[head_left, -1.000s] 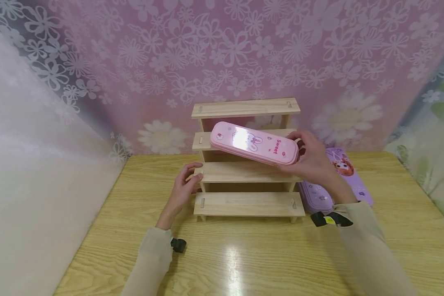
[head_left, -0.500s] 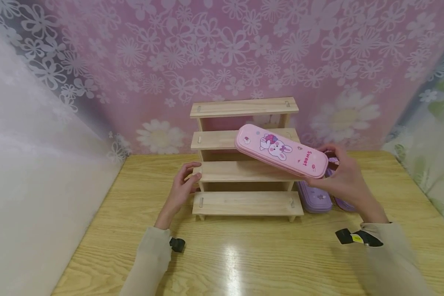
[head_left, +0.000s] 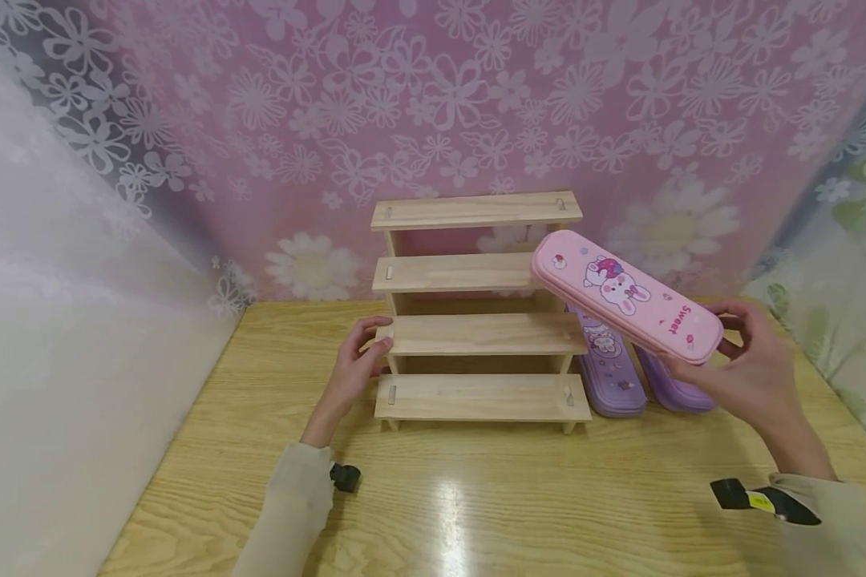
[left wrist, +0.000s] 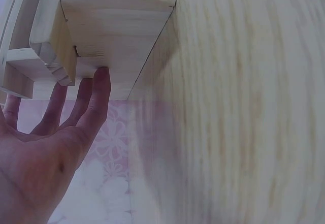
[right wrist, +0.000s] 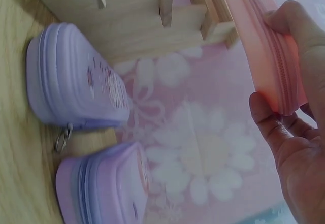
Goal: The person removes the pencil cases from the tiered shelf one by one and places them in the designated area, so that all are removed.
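At its near right end, my right hand (head_left: 754, 377) grips a pink pencil case (head_left: 624, 296) with a rabbit print and the word "Sweet". The case is raised and tilted, its far end by the right side of a stepped wooden shelf (head_left: 479, 332). The right wrist view shows thumb and fingers on either side of the zipped pink pencil case (right wrist: 264, 51). My left hand (head_left: 354, 369) holds the shelf's left edge at the second step from the bottom; in the left wrist view its fingers (left wrist: 99, 97) reach along the side panel.
Two purple pencil cases lie on the table right of the shelf: one purple case (head_left: 609, 377) close beside it, the other purple case (head_left: 681, 393) partly hidden under the raised pink one. The wooden table (head_left: 404, 497) meets a flowered pink backdrop (head_left: 433, 104) behind.
My right hand has carried the pink pencil case to the right, away from in front of the shelf and over the purple cases. My left hand has stayed at the shelf edge.
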`<move>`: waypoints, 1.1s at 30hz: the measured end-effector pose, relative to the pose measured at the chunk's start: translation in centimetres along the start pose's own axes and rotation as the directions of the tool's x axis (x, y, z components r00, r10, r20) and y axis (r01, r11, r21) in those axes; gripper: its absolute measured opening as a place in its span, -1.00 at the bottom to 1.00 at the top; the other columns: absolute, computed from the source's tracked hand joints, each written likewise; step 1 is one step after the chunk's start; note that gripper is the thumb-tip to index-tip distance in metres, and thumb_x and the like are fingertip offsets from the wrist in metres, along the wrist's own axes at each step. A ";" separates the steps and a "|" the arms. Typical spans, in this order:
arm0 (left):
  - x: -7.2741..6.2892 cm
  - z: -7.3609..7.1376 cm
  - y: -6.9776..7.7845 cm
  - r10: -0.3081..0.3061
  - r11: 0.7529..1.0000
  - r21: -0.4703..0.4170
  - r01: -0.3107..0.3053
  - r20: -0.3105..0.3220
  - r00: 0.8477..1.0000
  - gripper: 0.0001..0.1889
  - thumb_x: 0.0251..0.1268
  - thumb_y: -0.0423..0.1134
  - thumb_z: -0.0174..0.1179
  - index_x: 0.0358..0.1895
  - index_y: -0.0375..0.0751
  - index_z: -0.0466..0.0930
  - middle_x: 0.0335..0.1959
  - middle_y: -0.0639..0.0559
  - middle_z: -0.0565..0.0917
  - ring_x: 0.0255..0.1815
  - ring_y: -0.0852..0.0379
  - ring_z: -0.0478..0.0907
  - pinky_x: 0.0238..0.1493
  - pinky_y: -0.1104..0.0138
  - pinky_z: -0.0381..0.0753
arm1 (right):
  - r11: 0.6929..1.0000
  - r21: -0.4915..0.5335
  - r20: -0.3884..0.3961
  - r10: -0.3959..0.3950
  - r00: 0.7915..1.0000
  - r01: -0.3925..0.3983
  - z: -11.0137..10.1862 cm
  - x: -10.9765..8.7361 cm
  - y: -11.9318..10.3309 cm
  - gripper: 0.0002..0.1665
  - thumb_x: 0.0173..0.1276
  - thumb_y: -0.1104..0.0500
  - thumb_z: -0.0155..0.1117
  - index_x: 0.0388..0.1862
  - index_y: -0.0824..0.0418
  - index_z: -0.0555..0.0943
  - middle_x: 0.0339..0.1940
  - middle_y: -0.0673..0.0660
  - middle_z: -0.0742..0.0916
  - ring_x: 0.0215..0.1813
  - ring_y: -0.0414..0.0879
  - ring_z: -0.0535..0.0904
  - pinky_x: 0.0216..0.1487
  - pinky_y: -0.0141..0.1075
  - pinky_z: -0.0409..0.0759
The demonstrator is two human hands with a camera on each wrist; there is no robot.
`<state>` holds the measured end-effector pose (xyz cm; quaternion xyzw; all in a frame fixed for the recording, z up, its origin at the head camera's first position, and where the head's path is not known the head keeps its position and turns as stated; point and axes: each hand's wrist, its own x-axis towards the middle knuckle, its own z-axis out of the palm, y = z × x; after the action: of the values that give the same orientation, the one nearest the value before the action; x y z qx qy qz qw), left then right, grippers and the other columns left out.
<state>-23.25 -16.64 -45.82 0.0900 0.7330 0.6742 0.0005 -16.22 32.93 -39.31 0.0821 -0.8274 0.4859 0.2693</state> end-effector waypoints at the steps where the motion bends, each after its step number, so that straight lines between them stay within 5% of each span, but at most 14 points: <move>1: 0.0 0.0 0.0 0.000 1.000 -0.001 0.000 0.001 1.000 -0.65 0.55 -0.15 0.15 0.30 -0.01 0.48 0.25 -0.17 0.50 0.01 0.00 0.65 -0.07 -0.07 0.77 | 1.000 -0.002 -0.010 0.005 1.000 -0.005 -0.3 -0.1 0.1 -0.01 -0.33 0.69 0.55 0.18 0.22 0.51 0.09 -0.17 0.59 -0.04 -0.30 0.51 -0.03 -0.76 0.52; 10: -0.2 0.0 0.0 -0.001 1.000 0.014 0.001 0.017 1.000 -0.62 0.57 -0.12 0.14 0.34 -0.04 0.46 0.29 -0.18 0.48 0.06 -0.01 0.60 -0.06 -0.07 0.77 | 0.984 -0.083 -0.117 0.145 0.983 -0.155 -2.5 -1.6 0.7 0.01 -0.18 0.63 0.54 0.21 -0.05 0.45 0.13 -0.29 0.46 0.05 -0.37 0.39 -0.04 -0.83 0.44; 20: 0.0 -0.1 -0.3 0.008 1.000 0.011 -0.008 0.005 1.000 -0.65 0.57 -0.12 0.13 0.32 0.01 0.47 0.26 -0.14 0.52 0.07 -0.03 0.60 -0.11 0.03 0.79 | 0.934 -0.173 -0.306 0.251 0.918 -0.313 -4.3 -2.8 3.0 -0.09 -0.18 0.47 0.62 0.10 -0.13 0.47 -0.05 -0.34 0.46 -0.16 -0.46 0.42 -0.29 -0.84 0.43; 23: 0.0 -0.1 -0.2 0.005 1.000 0.008 -0.005 0.004 1.000 -0.65 0.57 -0.14 0.13 0.32 0.01 0.47 0.25 -0.14 0.52 0.06 -0.02 0.61 -0.11 0.02 0.79 | 0.899 -0.223 -0.338 0.291 0.895 -0.377 -5.1 -3.2 3.9 -0.13 -0.13 0.33 0.67 0.07 -0.24 0.43 -0.15 -0.37 0.44 -0.33 -0.55 0.41 -0.37 -0.82 0.36; 28: 0.0 -0.1 -0.1 -0.005 1.000 -0.002 0.005 0.005 1.000 -0.65 0.57 -0.16 0.13 0.32 -0.02 0.47 0.25 -0.16 0.51 0.06 -0.01 0.61 -0.07 -0.07 0.77 | 0.827 -0.332 -0.348 0.340 0.874 -0.454 -6.1 -3.9 5.3 -0.08 -0.03 0.14 0.67 0.34 0.04 0.44 -0.11 -0.33 0.38 -0.34 -0.49 0.29 -0.38 -0.74 0.24; 33: -0.1 0.1 0.1 -0.003 1.000 0.001 0.003 0.002 1.000 -0.66 0.57 -0.17 0.13 0.32 -0.02 0.47 0.24 -0.16 0.52 0.05 0.00 0.62 -0.06 -0.12 0.75 | 0.762 -0.342 -0.343 0.443 0.828 -0.549 -7.1 -4.3 6.4 0.06 0.03 0.05 0.66 0.48 0.20 0.34 -0.13 -0.17 0.43 -0.34 -0.44 0.28 -0.50 -0.65 0.28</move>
<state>-23.11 -16.59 -45.78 0.0896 0.7335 0.6738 0.0020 -12.59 41.68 -43.72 -0.2622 -0.8654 0.3532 0.2399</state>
